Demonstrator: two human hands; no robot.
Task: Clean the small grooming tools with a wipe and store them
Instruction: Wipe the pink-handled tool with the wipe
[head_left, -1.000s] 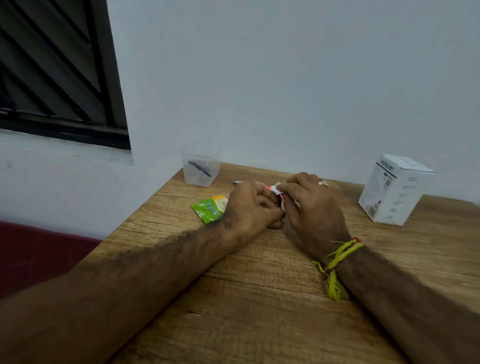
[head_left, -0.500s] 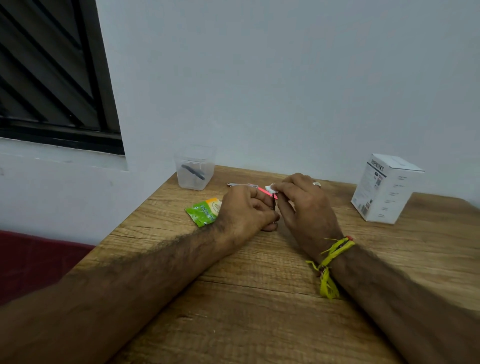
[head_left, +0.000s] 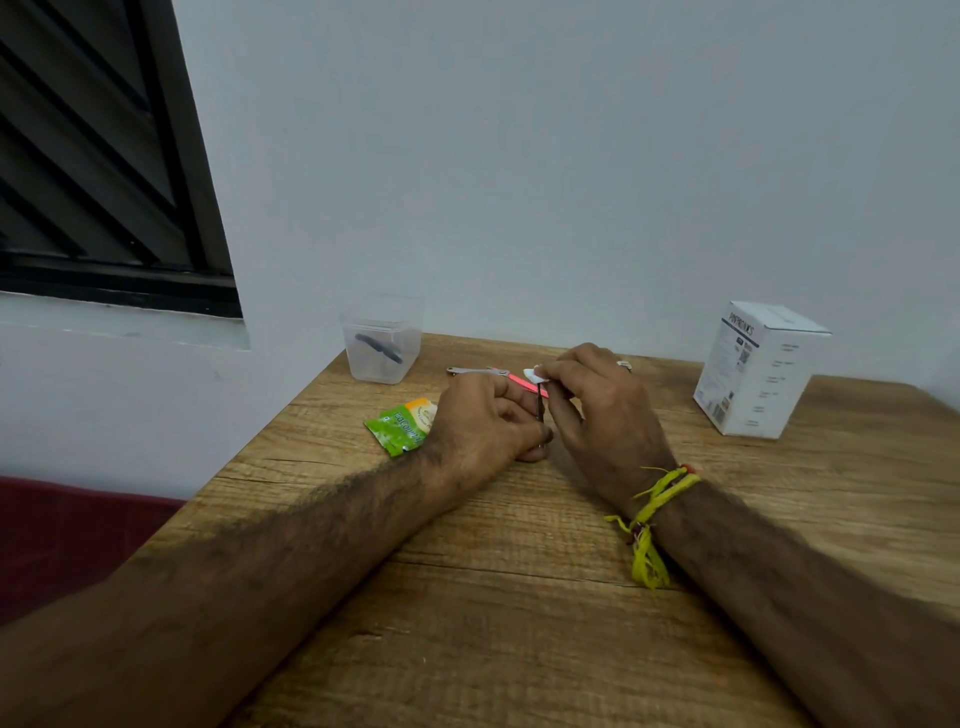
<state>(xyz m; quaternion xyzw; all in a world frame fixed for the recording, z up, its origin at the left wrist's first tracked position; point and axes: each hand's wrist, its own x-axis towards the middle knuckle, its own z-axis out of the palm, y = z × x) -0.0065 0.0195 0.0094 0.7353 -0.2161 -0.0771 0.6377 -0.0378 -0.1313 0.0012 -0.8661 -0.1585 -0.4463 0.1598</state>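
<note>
The single head-worn wide-angle camera looked forward and down across the wooden table (head_left: 519, 597) toward the wall (head_left: 519, 156) at twelve o'clock, close above both forearms, a window (head_left: 93, 156) at ten o'clock.

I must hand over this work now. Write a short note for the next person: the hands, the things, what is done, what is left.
Left hand holds a thin dark tool upright.
Right hand pinches a small white wipe on the tool's top end.
One dark tool already lies in the clear container at the table's far left corner.
A metal tool and a pink tool lie behind the hands.
The green wipe packet lies beside the left hand.
Left: finish wiping, store it, then check the other two.
</note>
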